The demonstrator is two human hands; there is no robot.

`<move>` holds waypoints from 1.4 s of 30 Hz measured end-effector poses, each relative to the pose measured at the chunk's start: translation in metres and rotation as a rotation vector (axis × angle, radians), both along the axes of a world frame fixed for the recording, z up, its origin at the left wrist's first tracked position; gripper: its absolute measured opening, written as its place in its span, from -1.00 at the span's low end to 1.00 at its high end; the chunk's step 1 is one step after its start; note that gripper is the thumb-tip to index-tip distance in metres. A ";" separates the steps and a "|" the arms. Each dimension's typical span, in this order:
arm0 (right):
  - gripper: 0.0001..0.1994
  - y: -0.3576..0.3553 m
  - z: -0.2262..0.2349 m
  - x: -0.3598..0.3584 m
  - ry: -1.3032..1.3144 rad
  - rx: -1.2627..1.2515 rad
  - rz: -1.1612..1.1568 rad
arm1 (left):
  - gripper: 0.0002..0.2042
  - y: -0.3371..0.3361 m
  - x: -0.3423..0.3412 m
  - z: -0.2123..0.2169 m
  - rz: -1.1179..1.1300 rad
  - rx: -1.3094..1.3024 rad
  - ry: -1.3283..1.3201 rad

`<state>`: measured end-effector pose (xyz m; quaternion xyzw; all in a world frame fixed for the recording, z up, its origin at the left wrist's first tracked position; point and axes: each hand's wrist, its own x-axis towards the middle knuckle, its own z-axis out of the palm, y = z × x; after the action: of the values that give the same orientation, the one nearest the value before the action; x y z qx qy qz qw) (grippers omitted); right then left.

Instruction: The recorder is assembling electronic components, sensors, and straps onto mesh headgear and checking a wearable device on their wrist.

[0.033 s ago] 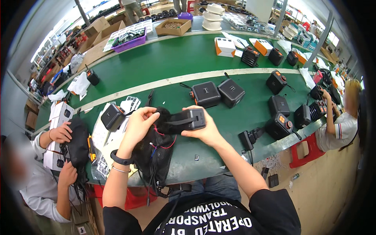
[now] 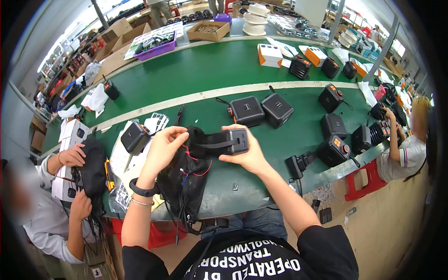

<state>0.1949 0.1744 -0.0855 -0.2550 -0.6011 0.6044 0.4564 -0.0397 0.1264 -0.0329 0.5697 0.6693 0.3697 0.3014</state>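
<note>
My right hand (image 2: 247, 151) is closed round a black box-shaped device (image 2: 238, 141) with slots on its face. A wide black strap (image 2: 210, 147) runs from the device left to a dark bundle beside my left hand. My left hand (image 2: 170, 147) has its thumb and fingers pinched together at the edge of a black mesh bag (image 2: 184, 191); what lies between the fingertips is hidden. Red and blue cords (image 2: 186, 175) cross the bag, and black cables hang from it past the table's front edge.
Black boxy devices (image 2: 247, 111) stand across the green table (image 2: 224, 177). A black adapter with a cable (image 2: 298, 164) lies at right. Papers (image 2: 123, 161) and a yellow-black cutter (image 2: 109, 175) are at left. Co-workers sit on both sides; the left one handles a black bag (image 2: 94, 168).
My right hand and the device have shifted very slightly right. The whole view has moved a little; both hands keep their holds.
</note>
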 end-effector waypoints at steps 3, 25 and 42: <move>-0.31 -0.009 0.009 0.021 -0.313 0.385 -0.206 | -0.74 -0.027 -0.013 0.019 0.030 0.006 -0.066; -0.24 0.008 0.006 0.056 -1.114 0.769 -0.175 | -0.64 -0.014 -0.035 -0.020 -0.102 -0.096 -0.001; -0.44 -0.051 0.029 0.015 -0.655 0.951 0.031 | -0.71 0.021 0.011 -0.031 -0.190 -0.086 -0.126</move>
<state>0.2096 0.1238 -0.0566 -0.1867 -0.9204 0.1639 0.3021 -0.0284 0.1471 -0.0636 0.5927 0.6073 0.3456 0.4005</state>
